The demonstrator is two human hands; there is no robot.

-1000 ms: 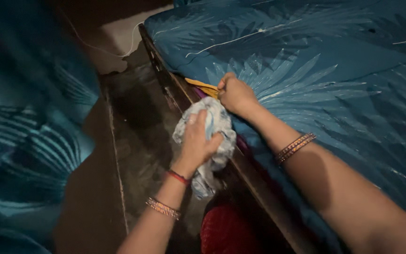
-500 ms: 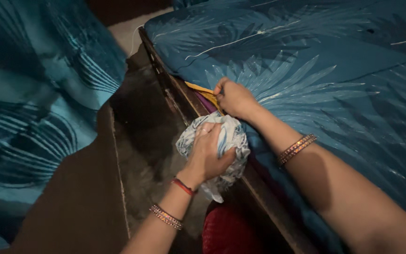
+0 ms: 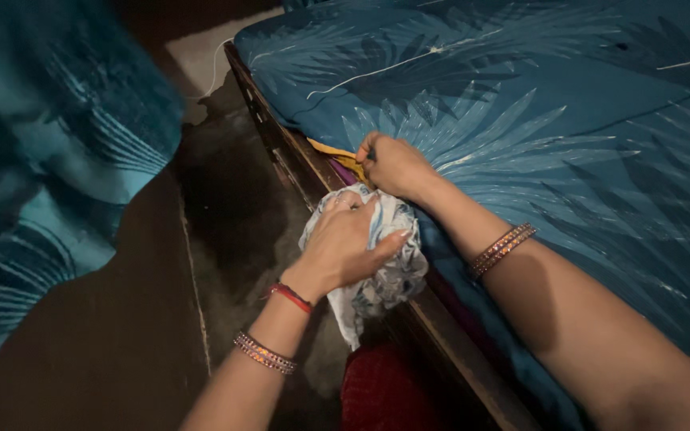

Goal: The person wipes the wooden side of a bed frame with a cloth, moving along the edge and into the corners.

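Your left hand (image 3: 343, 243) is spread over a crumpled white-and-blue patterned cloth (image 3: 385, 267), palm down, fingers closed around the bundle, pressing it against the left edge of the bed (image 3: 537, 112). Part of the cloth hangs below the hand, over the wooden bed frame (image 3: 441, 343).

Your right hand (image 3: 393, 164) sits just above and beside the left, nearly touching it. It is fisted at the mattress edge, pinching the blue leaf-print bedsheet (image 3: 481, 88) where yellow fabric (image 3: 335, 153) peeks out underneath. Can't tell exactly what the fingers grip, sheet or the yellow layer.

So the cloth is under your left hand, directly below your right, wedged at the sheet/frame seam.

Surface: bed covered in the dark teal sheet with pale leaf pattern, dark wood frame running diagonally along its left edge. A red textured item (image 3: 385, 395) sits low beside the frame, below the cloth.

Room: dim. Dark floor (image 3: 217, 207) left of the bed, a thin white cord (image 3: 216, 68) near the top corner, blurred teal patterned fabric (image 3: 49, 160) filling the left side.
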